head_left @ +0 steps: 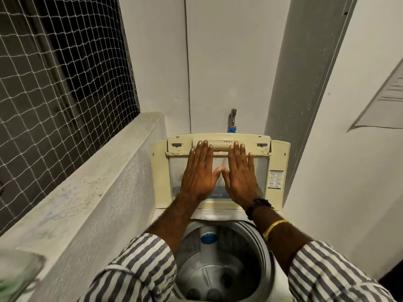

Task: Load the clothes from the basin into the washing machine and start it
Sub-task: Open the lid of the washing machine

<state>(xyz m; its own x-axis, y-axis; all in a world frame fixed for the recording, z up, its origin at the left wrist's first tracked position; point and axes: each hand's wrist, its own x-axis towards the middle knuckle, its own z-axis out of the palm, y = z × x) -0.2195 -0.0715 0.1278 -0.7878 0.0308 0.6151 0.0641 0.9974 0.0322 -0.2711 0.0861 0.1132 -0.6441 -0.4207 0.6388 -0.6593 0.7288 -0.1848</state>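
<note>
White walls close in this nook where I see one top-load washing machine (218, 215), its one lid (262, 168) raised upright, long axis left-right, underside facing me. My left hand (199, 175) and right hand (241, 177) lie flat on it, fingers straight. One drum (220, 271) opens below; one blurred basin (15, 277) sits lower left.

Both arms reach straight out from the near side toward the far side, forearms bare and nearly parallel, wrists held level. The left grip (199, 173) and the right grip (241, 173) lie flat side by side, backs facing the onlooker, with fingers straight, slightly spread and pointing far. Their thumbs angle inward and meet tip to tip in the gap between the two palms.
</note>
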